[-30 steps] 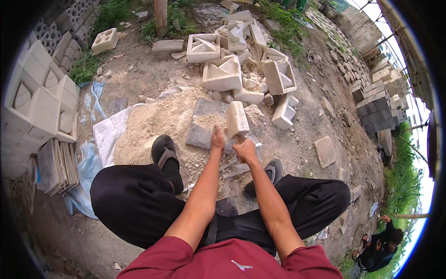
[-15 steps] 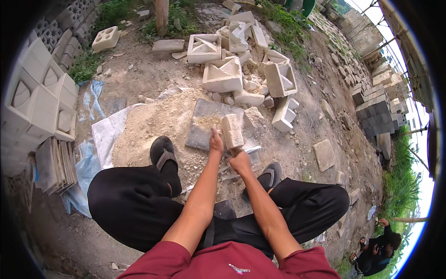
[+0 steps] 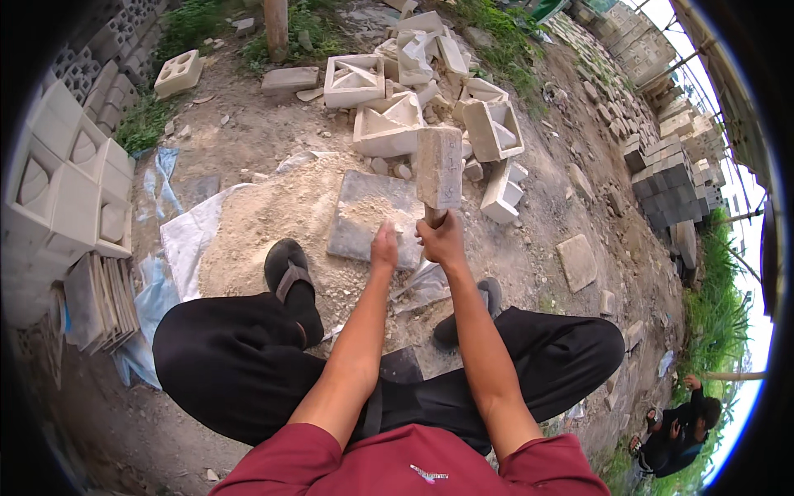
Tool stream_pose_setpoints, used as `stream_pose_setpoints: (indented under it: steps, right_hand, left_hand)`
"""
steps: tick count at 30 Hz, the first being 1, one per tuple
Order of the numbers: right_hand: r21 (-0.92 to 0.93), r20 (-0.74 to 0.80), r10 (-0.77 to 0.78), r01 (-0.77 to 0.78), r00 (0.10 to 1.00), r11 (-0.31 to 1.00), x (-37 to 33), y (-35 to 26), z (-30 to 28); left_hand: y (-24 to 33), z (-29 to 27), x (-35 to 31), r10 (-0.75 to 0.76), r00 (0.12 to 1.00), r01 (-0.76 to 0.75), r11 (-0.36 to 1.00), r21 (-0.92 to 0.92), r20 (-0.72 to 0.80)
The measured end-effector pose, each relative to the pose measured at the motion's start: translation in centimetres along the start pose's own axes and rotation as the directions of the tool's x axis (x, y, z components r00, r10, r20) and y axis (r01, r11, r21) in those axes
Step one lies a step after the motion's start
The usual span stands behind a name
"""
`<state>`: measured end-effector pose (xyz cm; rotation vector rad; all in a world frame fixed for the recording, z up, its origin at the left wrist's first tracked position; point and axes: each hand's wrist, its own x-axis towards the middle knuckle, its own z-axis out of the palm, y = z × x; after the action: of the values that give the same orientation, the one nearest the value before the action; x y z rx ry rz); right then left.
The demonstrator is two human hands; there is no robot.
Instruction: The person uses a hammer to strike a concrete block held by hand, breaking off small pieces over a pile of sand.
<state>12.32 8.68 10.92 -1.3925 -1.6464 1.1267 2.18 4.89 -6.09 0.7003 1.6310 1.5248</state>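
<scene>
While a mallet (image 3: 439,169) partly hides rubble (image 3: 387,128), sand heap (image 3: 265,221) beside slab (image 3: 354,238)

The right hand (image 3: 444,240) grips the handle (image 3: 434,217) of a block-headed mallet (image 3: 439,168), whose head shows to the right of the dark slab (image 3: 351,241). The left hand (image 3: 384,246) shows against the slab's near right part; whether it holds anything cannot be told. Pale crumbs (image 3: 370,212) lie on the slab. Left of the slab, a grit heap (image 3: 265,227) spreads over a white sheet (image 3: 188,236). Beyond it, broken cream blocks (image 3: 389,126) are piled. Right of the slab lies a flat stone (image 3: 576,262), with stacked grey blocks (image 3: 668,188) farther off. Far left of it, thin boards (image 3: 101,299) stand beside pale blocks (image 3: 70,194).
</scene>
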Motion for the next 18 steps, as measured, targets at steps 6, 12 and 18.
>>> stream_pose_setpoints:
  steps: [6, 12, 18]
  right_hand:
    - [-0.273, 0.001, 0.244, -0.234, 0.97, 0.933, -2.6, 3.7, -2.3]
    - [-0.212, -0.026, 0.357, -0.354, 0.934, 0.911, -2.8, 6.2, -2.2]
    - [-0.318, -0.02, 0.251, -0.244, 0.968, 0.916, -3.1, 6.6, -2.3]
  left_hand:
    - [3.0, -0.1, -0.8, 0.212, 0.943, -0.326, 0.749, 0.577, 0.258]
    - [3.5, 2.2, -0.5, 0.143, 0.988, -0.156, 0.918, 0.364, 0.063]
    - [2.8, 1.9, 0.1, 0.153, 0.983, -0.18, 0.902, 0.392, 0.099]
